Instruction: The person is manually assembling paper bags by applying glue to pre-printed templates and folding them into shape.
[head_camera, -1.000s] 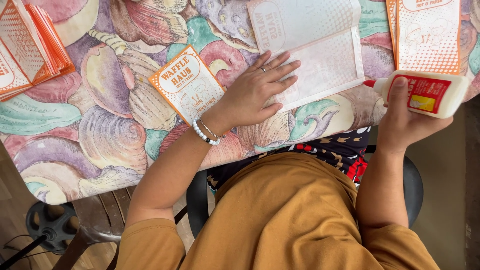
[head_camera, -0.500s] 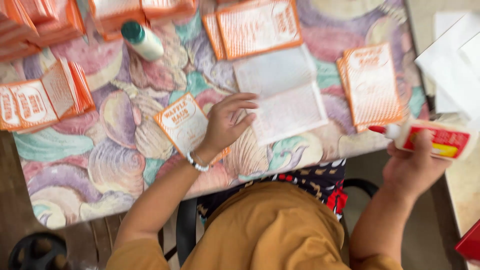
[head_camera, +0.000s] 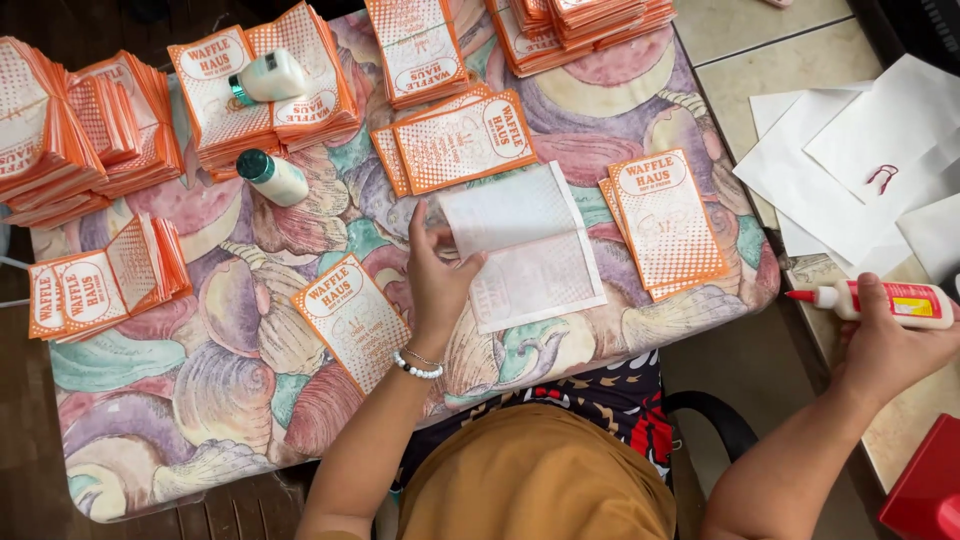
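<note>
While right hand (head_camera: 885, 350) grips glue bottle (head_camera: 880, 300), left hand (head_camera: 437, 280) pinches half-hidden paper (head_camera: 530, 250).

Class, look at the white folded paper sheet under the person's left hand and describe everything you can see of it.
The white folded paper sheet lies flat on the shell-patterned tablecloth, plain side up, with faint print showing through. A horizontal crease divides it into two panels, and its upper left corner is lifted slightly by the left hand, whose fingers pinch that edge. Orange-and-white printed paper bags lie beside it, apart from it.
</note>
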